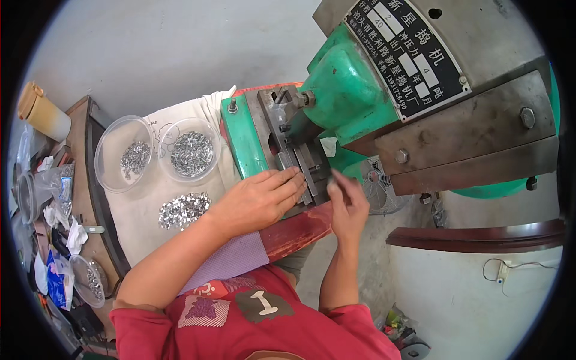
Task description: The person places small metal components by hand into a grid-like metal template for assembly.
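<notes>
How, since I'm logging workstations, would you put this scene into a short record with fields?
Left hand: fingertips on a long grey metal fixture
Right hand: beside the fixture, blurred; whether it holds anything is unclear
Machine: green and grey metal press above the fixture
Left container: round clear plastic bowl, small silvery metal pieces inside
Right container: second round clear plastic bowl, fuller, with silvery metal parts
Loose: pile of shiny silver metal pieces on beige cloth, nearer the person than the bowls
</notes>
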